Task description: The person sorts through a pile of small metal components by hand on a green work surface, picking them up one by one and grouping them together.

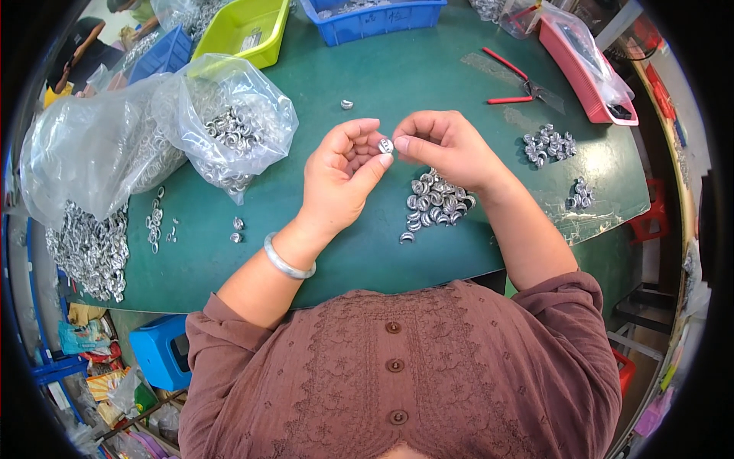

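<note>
Above the green table, my left hand grips a small rounded silver metal piece with dark markings between thumb and fingers. My right hand is closed in a pinch at the right edge of this piece; whether something else sits in its fingertips is hidden. Partly under my right wrist lies a pile of curved silver metal pieces. One loose curved piece rests beyond my left hand. Two more small pieces lie left of my left forearm.
An open clear bag of silver parts stands left, beside a heap of silver links. Red-handled pliers lie back right, near a pink basket. Green and blue trays line the back. Another person is far left.
</note>
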Available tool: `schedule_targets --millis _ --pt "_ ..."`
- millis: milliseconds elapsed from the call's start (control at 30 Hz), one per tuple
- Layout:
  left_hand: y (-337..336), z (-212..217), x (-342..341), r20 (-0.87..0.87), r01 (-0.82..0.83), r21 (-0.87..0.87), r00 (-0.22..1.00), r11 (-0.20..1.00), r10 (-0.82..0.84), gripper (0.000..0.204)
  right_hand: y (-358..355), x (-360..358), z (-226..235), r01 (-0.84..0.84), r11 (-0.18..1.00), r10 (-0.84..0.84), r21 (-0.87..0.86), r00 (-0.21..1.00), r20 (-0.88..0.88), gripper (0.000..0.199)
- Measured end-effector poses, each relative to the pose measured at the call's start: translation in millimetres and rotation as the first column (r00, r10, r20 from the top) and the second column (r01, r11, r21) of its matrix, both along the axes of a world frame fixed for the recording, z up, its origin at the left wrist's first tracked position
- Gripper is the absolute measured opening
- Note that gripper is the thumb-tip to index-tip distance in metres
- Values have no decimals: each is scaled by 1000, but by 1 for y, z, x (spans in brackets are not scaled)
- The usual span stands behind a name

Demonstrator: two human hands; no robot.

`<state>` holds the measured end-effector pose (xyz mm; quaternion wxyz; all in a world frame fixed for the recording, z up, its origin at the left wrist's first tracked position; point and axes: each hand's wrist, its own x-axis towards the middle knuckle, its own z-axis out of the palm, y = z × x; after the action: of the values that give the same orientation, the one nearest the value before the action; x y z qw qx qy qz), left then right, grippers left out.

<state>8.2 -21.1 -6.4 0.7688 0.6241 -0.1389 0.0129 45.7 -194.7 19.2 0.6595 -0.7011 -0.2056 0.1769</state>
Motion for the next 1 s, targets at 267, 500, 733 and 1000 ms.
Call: schedule_targets --millis 267,500,733,1000 --pt "2 -3 1 236 -70 193 971 979 23 43 1 -3 3 -27 997 39 79 987 -155 15" --pt "-6 0 -1 247 -158 69 959 985 137 40 2 -3 -2 -28 992 35 125 998 -53 10" --pt "5 0 0 -120 74 -6 990 997 -74 30 4 0 -6 3 997 43 -72 776 630 10" --pt "0 1 -2 41 6 -8 999 1000 -6 39 4 2 -7 161 986 -129 -51 909 396 11"
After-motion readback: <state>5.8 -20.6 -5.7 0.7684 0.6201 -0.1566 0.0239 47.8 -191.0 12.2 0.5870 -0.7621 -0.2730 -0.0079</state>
